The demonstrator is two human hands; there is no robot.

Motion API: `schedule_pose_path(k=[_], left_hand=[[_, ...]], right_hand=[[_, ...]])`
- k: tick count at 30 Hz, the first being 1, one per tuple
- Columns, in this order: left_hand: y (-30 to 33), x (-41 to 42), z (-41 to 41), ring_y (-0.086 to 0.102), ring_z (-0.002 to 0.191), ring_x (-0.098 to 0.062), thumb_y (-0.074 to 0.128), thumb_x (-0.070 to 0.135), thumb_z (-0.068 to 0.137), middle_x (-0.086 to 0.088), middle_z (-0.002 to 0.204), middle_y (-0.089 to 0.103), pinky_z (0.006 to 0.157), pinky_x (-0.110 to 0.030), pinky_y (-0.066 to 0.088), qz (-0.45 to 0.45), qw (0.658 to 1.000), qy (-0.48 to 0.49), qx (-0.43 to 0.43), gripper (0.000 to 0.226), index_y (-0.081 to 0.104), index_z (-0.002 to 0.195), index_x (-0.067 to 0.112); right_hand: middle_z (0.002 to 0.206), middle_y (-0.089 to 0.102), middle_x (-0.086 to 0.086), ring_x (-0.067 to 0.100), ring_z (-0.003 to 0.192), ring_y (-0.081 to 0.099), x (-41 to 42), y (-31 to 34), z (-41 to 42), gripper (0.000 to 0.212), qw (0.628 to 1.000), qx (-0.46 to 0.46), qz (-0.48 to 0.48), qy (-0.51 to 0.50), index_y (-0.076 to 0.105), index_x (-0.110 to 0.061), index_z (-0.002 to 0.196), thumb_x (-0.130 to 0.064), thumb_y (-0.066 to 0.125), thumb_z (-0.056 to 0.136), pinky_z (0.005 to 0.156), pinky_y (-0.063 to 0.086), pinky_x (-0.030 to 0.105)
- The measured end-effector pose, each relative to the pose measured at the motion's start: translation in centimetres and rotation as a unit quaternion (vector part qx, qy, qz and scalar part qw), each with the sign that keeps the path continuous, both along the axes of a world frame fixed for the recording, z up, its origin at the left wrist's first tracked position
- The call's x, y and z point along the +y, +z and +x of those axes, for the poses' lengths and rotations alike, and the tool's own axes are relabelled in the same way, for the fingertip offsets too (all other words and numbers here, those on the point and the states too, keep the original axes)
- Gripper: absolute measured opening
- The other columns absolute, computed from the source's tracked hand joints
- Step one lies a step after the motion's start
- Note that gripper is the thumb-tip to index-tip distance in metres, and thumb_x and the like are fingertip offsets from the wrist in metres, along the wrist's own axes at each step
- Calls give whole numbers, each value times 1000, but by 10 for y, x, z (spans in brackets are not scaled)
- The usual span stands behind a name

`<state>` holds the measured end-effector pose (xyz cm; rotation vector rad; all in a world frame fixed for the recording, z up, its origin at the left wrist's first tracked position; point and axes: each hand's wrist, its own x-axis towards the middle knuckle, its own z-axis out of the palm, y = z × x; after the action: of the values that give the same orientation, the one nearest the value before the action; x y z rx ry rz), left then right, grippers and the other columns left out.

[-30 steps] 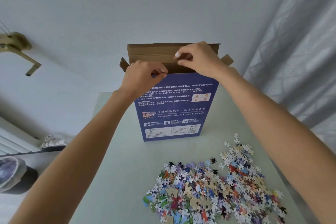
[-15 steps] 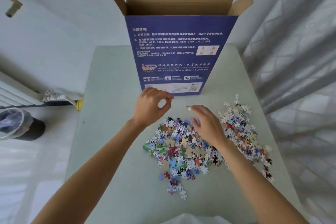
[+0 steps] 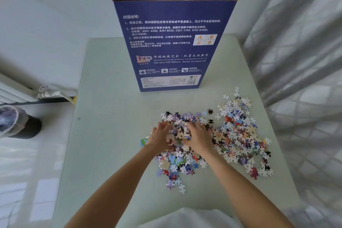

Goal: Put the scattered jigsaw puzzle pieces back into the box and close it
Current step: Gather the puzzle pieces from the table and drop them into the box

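A tall blue puzzle box (image 3: 174, 46) stands upright at the far side of the pale table (image 3: 111, 135), its brown top flaps open. A spread of colourful jigsaw pieces (image 3: 235, 135) lies in front of it, to the right of centre. My left hand (image 3: 160, 138) and my right hand (image 3: 199, 136) sit side by side in the left part of the pile, palms facing each other, fingers curled round a heap of pieces gathered between them.
A sheer grey curtain (image 3: 305, 61) hangs close along the table's right edge. A white radiator and pipe (image 3: 46, 92) run along the wall at left, and a lined bin (image 3: 16, 122) stands on the floor below.
Both hands left the box's top flaps, came down to the table and closed in on the puzzle pile, scooping pieces together between them. The view tilted downward.
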<state>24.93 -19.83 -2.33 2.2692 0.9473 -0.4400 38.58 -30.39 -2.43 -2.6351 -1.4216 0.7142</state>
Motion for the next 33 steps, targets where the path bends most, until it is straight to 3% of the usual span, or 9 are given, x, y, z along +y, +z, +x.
schedule_pose_path(k=[4,12,15,18,21,24,28,31,33], left_hand=[[3,6,-3,52,119,-22,73,22,78,-1,140,45,100,-32,43,10,999,13,-29,55,51,128,25],[3,13,-14,62,106,-20,69,18,83,-2,123,63,95,-28,47,1,994,88,-58,44,58,125,25],[10,18,-17,64,101,-21,68,16,84,-6,117,66,91,-26,47,0,991,109,-72,40,61,123,20],[26,27,-19,66,96,-20,68,15,84,-5,111,69,86,-24,48,12,988,113,-107,32,66,116,17],[60,41,-18,66,89,-15,70,16,82,-1,102,72,80,-20,48,34,980,104,-165,23,71,105,18],[118,61,-9,66,74,-8,73,14,79,3,91,73,76,-27,55,77,948,97,-292,18,74,96,17],[218,93,10,59,74,4,73,11,78,12,86,66,65,-3,45,162,871,86,-456,19,74,96,14],[281,125,32,58,81,3,71,13,80,11,91,64,68,-1,43,233,816,74,-524,22,72,102,10],[307,148,49,60,75,-3,70,17,80,6,90,69,68,-8,47,275,786,69,-550,22,72,101,12]], right_hand=[[127,57,0,17,108,58,3,9,-2,55,998,13,61,1,48,-18,130,-35,68,81,88,51,29],[110,66,-2,12,89,63,0,27,8,42,992,43,114,-42,55,-19,125,-27,65,86,75,54,27],[113,65,-1,14,93,62,3,41,11,45,991,49,121,-43,50,-20,128,-27,64,86,74,53,27],[118,62,-2,16,94,63,9,65,16,45,989,69,126,-35,47,-19,126,-28,64,86,70,50,27],[107,67,-1,14,83,63,18,103,27,37,984,84,158,-9,55,-18,118,-29,66,84,66,49,26],[97,68,-2,15,78,65,34,159,44,34,963,117,242,-11,60,-20,112,-25,71,80,67,53,28],[96,67,-2,16,84,66,66,243,72,37,918,119,378,5,62,-17,110,-22,75,77,74,56,40],[99,65,-7,11,89,63,98,302,91,36,881,93,462,25,61,-17,109,-22,75,76,79,54,34],[103,64,-10,8,92,62,121,331,102,35,863,57,500,46,60,-16,108,-22,74,76,82,53,28]])
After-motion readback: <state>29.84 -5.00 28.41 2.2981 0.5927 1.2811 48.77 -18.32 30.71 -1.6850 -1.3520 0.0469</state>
